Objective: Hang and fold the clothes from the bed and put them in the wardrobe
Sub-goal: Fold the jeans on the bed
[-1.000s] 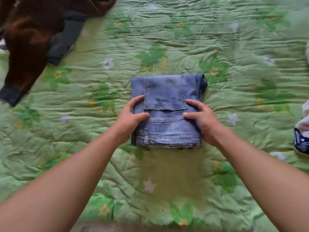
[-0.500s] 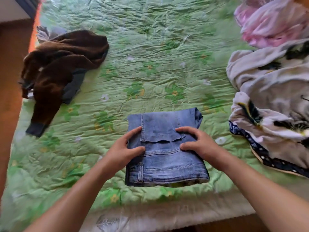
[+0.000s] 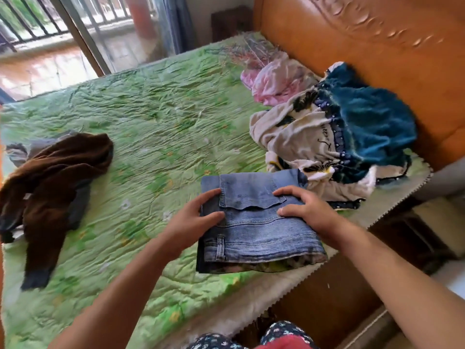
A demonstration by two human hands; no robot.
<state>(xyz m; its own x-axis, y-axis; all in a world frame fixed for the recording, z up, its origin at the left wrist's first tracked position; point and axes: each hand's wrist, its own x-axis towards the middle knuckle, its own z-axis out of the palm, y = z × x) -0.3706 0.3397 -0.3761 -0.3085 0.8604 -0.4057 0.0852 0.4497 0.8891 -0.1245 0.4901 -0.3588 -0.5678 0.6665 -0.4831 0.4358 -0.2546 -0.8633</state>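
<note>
Jeans, folded, with left hand and right hand each in closed grip on a side, need level carrying.

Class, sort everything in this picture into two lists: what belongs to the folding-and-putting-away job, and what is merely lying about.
Belongs to the job: folded jeans, gripped by left hand and right hand; brown garment; pink cloth; white and teal heap, probably garments.

Merely there: green quilt; orange headboard; balcony railing.
</note>
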